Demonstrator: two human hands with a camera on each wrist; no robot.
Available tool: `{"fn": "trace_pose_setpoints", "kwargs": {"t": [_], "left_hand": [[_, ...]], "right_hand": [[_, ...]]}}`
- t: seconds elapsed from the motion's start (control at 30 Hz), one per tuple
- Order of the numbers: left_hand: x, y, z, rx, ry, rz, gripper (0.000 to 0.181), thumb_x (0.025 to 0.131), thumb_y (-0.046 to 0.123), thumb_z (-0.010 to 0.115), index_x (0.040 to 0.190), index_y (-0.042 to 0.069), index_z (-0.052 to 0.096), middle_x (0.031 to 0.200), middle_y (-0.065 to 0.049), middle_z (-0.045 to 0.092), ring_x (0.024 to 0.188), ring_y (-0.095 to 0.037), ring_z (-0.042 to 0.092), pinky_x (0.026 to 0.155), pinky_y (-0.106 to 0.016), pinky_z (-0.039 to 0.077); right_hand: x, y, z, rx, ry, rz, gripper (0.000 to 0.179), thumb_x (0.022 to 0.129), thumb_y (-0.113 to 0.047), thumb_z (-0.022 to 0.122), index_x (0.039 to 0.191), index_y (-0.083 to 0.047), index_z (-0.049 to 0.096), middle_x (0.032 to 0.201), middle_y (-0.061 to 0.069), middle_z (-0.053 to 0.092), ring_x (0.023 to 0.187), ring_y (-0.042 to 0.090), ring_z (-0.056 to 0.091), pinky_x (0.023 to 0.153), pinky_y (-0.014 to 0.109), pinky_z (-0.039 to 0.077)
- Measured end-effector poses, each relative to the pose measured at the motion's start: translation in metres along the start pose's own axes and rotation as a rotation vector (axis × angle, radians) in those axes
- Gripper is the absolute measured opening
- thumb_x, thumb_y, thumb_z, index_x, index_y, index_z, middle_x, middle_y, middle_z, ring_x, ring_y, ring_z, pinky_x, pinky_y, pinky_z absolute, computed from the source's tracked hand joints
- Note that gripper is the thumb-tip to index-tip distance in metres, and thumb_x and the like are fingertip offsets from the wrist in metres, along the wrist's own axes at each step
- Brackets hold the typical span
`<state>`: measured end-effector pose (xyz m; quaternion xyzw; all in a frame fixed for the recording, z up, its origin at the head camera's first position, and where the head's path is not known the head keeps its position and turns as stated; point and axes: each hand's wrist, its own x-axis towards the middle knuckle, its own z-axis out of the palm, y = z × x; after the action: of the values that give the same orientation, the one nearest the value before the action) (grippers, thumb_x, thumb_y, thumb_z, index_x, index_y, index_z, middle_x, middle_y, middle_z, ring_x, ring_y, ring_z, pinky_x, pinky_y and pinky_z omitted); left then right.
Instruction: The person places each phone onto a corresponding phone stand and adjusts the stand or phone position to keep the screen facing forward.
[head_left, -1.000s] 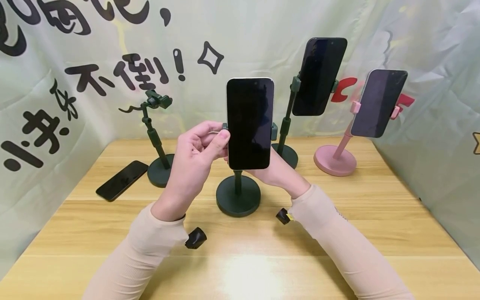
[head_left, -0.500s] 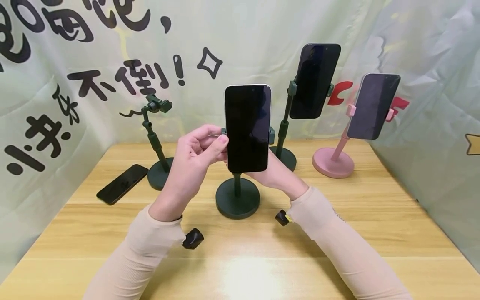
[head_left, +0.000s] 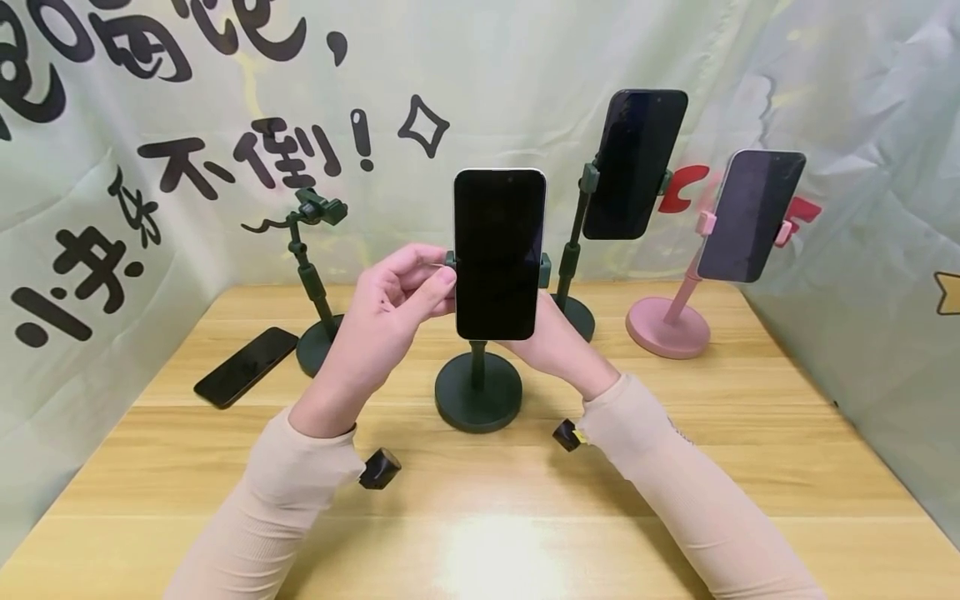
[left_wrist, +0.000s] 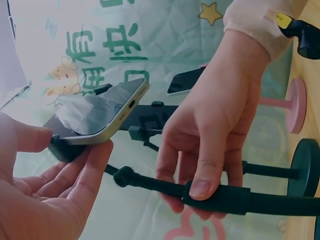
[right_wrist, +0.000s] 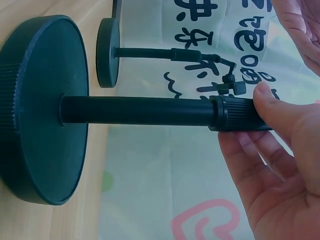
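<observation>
A phone (head_left: 499, 254) with a dark screen sits upright in the clamp of a dark green phone stand (head_left: 478, 393) at the middle of the table. My left hand (head_left: 393, 304) pinches the stand's clamp (left_wrist: 67, 149) at the phone's left side, thumb on one face and fingers behind. Behind the phone, my right hand (head_left: 551, 337) is partly hidden. In the right wrist view, that right hand (right_wrist: 285, 150) grips the ribbed collar (right_wrist: 240, 113) on the stand's pole, thumb on one side and fingers on the other. The round base stands flat on the wood.
At the back right, a green stand (head_left: 573, 250) and a pink stand (head_left: 669, 327) each carry a phone. To the left are a green stand (head_left: 313, 283) with no phone and a phone (head_left: 246, 367) lying flat. A printed cloth (head_left: 480, 83) hangs behind the table (head_left: 675, 517).
The head view has shifted slightly, so the scene sits a little lower than a second ago. My left wrist has moved slightly left. Both hands keep their hold on the stand.
</observation>
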<state>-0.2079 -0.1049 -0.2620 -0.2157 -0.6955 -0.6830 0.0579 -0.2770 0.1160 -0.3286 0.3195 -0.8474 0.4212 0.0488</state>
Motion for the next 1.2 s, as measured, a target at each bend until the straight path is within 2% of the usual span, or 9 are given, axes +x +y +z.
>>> {"fn": "trace_pose_setpoints", "kwargs": {"t": [0.23,0.47,0.6,0.73,0.87,1.03,1.2], "left_hand": [[0.0,0.004,-0.012,0.0,-0.021,0.011,0.026,0.106,0.005,0.065,0.132,0.0,0.064,0.113,-0.007,0.077,0.101,-0.021,0.079,0.1,-0.034,0.063],[0.002,0.005,-0.017,0.033,-0.03,0.045,0.028,0.105,0.004,0.066,0.134,0.001,0.063,0.123,-0.012,0.072,0.111,-0.024,0.077,0.099,-0.033,0.063],[0.004,0.005,-0.019,0.057,-0.04,0.038,0.031,0.105,0.003,0.067,0.135,0.001,0.063,0.13,-0.015,0.071,0.114,-0.023,0.076,0.101,-0.033,0.062],[0.005,0.005,-0.023,0.104,-0.082,0.011,0.034,0.104,0.004,0.068,0.138,0.003,0.063,0.131,-0.017,0.073,0.12,-0.026,0.075,0.104,-0.031,0.06],[0.004,0.004,-0.025,0.105,-0.132,0.003,0.035,0.104,0.003,0.068,0.139,0.0,0.063,0.133,-0.018,0.071,0.122,-0.029,0.075,0.104,-0.033,0.06],[0.004,0.004,-0.026,0.109,-0.174,-0.009,0.033,0.104,0.002,0.067,0.137,-0.004,0.062,0.134,-0.022,0.071,0.116,-0.022,0.077,0.102,-0.034,0.062],[0.003,0.003,-0.027,0.132,-0.213,-0.015,0.031,0.105,0.001,0.066,0.135,-0.003,0.063,0.129,-0.02,0.073,0.112,-0.026,0.078,0.098,-0.035,0.064]], "right_hand": [[0.004,0.002,0.002,0.016,0.01,0.055,0.04,0.099,-0.011,0.076,0.135,0.0,0.063,0.137,0.02,0.065,0.118,0.035,0.061,0.104,0.053,0.053],[0.019,0.005,-0.001,0.027,0.016,0.094,0.044,0.1,-0.014,0.078,0.14,-0.005,0.062,0.144,0.016,0.063,0.124,0.033,0.062,0.111,0.053,0.052],[0.028,0.007,-0.003,0.023,0.017,0.116,0.041,0.099,-0.018,0.079,0.137,-0.009,0.065,0.139,0.012,0.066,0.12,0.03,0.063,0.109,0.051,0.053],[0.036,0.009,-0.004,0.022,0.025,0.143,0.037,0.098,-0.02,0.079,0.132,-0.01,0.068,0.133,0.011,0.069,0.115,0.029,0.064,0.105,0.049,0.055],[0.046,0.016,-0.004,0.031,0.029,0.165,0.029,0.099,-0.02,0.078,0.125,-0.01,0.07,0.128,0.01,0.07,0.112,0.029,0.064,0.103,0.048,0.055],[0.058,0.023,-0.003,0.003,0.025,0.151,0.025,0.1,-0.021,0.078,0.122,-0.009,0.074,0.126,0.012,0.073,0.115,0.03,0.066,0.106,0.049,0.056],[0.066,0.029,-0.003,-0.013,0.031,0.119,0.025,0.102,-0.018,0.076,0.123,-0.006,0.074,0.128,0.015,0.073,0.119,0.032,0.067,0.108,0.051,0.054]]}}
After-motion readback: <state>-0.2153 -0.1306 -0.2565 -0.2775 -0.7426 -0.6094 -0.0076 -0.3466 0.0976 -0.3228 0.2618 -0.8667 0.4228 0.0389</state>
